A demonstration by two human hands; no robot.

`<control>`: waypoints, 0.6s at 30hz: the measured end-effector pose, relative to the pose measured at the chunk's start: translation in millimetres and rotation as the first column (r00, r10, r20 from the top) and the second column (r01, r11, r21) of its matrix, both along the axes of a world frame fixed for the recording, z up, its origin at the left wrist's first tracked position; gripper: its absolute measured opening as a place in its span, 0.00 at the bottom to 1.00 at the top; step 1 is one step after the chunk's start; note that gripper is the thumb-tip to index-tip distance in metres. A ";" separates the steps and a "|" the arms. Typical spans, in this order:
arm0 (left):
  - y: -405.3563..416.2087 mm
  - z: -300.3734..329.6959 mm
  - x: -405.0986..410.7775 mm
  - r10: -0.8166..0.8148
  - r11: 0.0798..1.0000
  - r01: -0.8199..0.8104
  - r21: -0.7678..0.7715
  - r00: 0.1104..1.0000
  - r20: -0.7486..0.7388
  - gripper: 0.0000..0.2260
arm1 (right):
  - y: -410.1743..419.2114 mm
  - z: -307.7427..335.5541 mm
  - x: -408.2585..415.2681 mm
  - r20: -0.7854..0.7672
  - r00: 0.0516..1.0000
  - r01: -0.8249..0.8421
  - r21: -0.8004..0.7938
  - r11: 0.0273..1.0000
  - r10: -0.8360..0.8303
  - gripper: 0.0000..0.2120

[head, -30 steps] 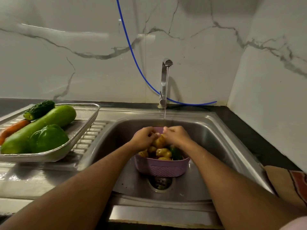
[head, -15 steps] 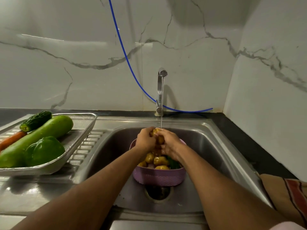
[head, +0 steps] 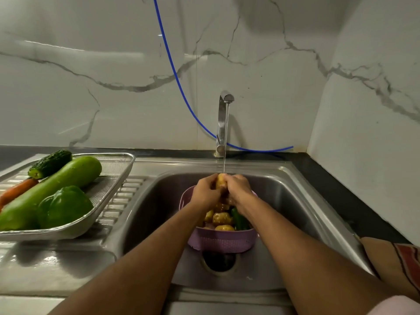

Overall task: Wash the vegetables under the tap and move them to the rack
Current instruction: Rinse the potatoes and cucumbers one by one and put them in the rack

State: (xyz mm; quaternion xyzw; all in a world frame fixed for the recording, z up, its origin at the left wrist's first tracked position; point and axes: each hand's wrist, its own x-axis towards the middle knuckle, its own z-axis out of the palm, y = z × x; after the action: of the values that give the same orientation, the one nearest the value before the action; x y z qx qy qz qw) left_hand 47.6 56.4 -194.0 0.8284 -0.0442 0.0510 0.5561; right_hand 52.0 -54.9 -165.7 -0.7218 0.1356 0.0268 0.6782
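Both hands hold one yellow potato (head: 220, 181) under the thin stream from the steel tap (head: 223, 123). My left hand (head: 205, 193) grips its left side and my right hand (head: 238, 192) grips its right side, above a purple basket (head: 221, 241) in the sink (head: 302, 201). More potatoes (head: 221, 218) and a green vegetable (head: 239, 220) lie in the basket. On the left, the metal mesh rack (head: 118, 176) carries a long green gourd (head: 56, 185), a green bell pepper (head: 66, 206), a dark cucumber (head: 50, 163) and a carrot (head: 16, 190).
The sink drain (head: 219, 261) is partly hidden under the basket. A blue hose (head: 172, 69) runs down the marble wall behind the tap. A striped cloth (head: 400, 260) lies at the right edge of the dark counter. The ribbed draining board (head: 122, 201) lies under the rack.
Both hands have lifted the potato out of the basket and up to the water stream. The camera has tilted slightly downward.
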 end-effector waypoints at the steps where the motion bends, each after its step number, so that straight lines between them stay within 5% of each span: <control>1: 3.4 -1.1 1.4 -0.015 0.996 0.011 0.090 0.999 0.035 0.20 | 0.6 4.5 -0.6 -0.004 1.000 -0.017 0.016 1.000 0.017 0.14; 6: 15.9 7.2 -7.4 0.071 0.989 -0.091 0.120 0.984 0.162 0.14 | 11.8 20.6 -9.9 0.034 0.987 -0.153 -0.079 0.985 0.156 0.16; 12: 14.8 6.3 -10.9 -0.027 0.985 0.000 0.172 0.988 0.153 0.09 | 16.4 13.1 -7.6 -0.065 0.997 0.021 -0.130 0.991 -0.030 0.10; 18: 11.6 -2.1 -5.5 -0.099 0.973 0.068 0.219 0.986 0.136 0.04 | 5.6 -14.7 -9.0 0.039 0.995 0.100 -0.140 0.985 -0.095 0.08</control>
State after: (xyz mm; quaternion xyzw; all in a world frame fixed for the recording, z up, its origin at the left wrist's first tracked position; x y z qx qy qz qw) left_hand 42.0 68.1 -196.1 0.8747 -0.1248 0.0830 0.4609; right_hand 43.0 -49.3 -180.3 -0.7608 0.1614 -0.0279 0.6280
